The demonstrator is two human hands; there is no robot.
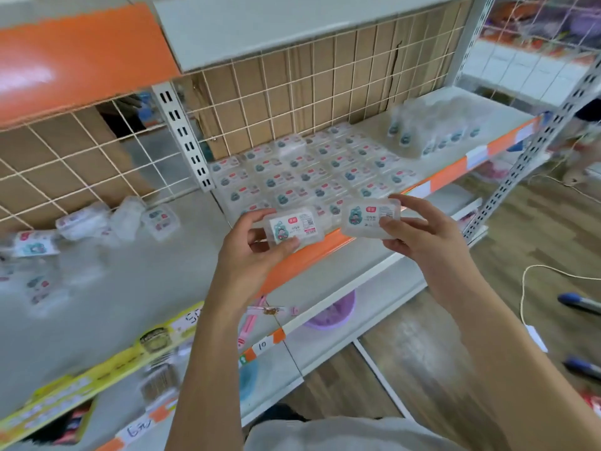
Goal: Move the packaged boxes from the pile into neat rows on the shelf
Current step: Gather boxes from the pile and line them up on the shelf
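My left hand (253,252) grips a clear plastic box with a cartoon label (292,227) just in front of the shelf's orange edge. My right hand (413,232) pinches a second clear labelled box (372,218) beside it, at the same height. Behind both, several of the same boxes lie in neat rows (309,172) on the grey shelf (374,135). A loose pile of boxes (107,222) lies on the left shelf section against the wire grid. Another stack of upright boxes (435,131) stands at the shelf's far right.
A white slotted upright (183,138) divides the two shelf sections. The wire grid back (292,92) has cardboard behind it. Lower shelves hold a purple basin (331,315) and pink items. A white cord (533,288) and blue objects lie on the wooden floor at right.
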